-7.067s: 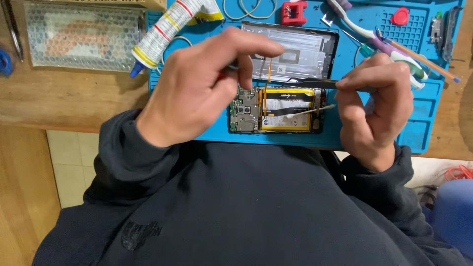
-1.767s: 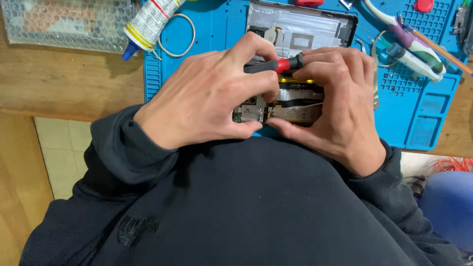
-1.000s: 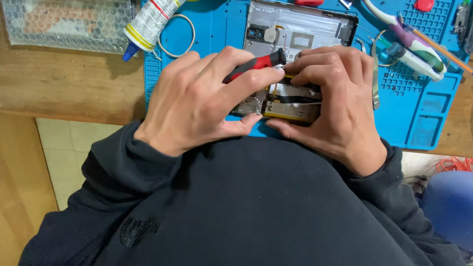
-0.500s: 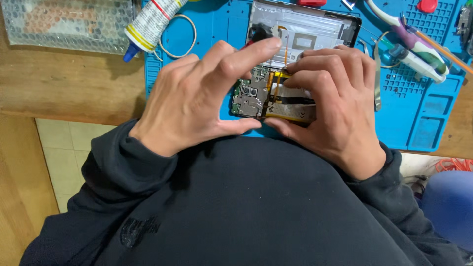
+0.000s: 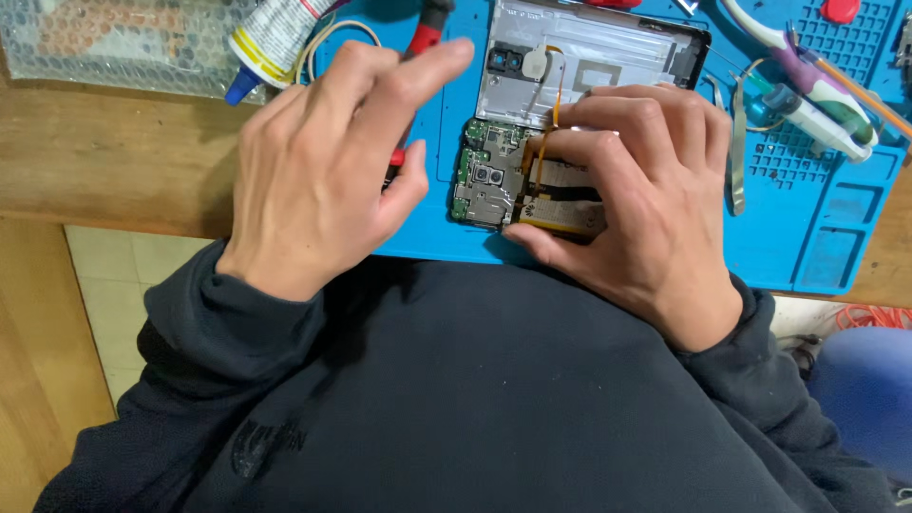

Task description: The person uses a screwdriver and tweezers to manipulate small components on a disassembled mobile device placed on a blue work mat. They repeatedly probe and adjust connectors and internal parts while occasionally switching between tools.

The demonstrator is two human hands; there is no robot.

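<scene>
An opened phone lies on the blue work mat (image 5: 836, 218), its green circuit board (image 5: 486, 180) and yellow-edged battery (image 5: 570, 217) exposed. My right hand (image 5: 632, 199) is clamped over the battery side, fingers on top and thumb at the near edge. A silver back frame (image 5: 608, 52) lies just beyond it, joined by an orange flex cable (image 5: 554, 90). My left hand (image 5: 332, 161) hovers left of the phone with a red-and-black screwdriver (image 5: 426, 33) running under its fingers, the thumb against the red grip.
A glue tube (image 5: 275, 28) and a wire loop lie at the mat's far left corner, beside bubble wrap (image 5: 104, 43) on the wooden table (image 5: 104, 161). Metal tweezers (image 5: 737, 142) and several pens and tools (image 5: 817, 95) sit right of the phone.
My left hand has drawn away from the phone to the left, taking the screwdriver with it. The circuit board is now uncovered. My right hand stays on the battery.
</scene>
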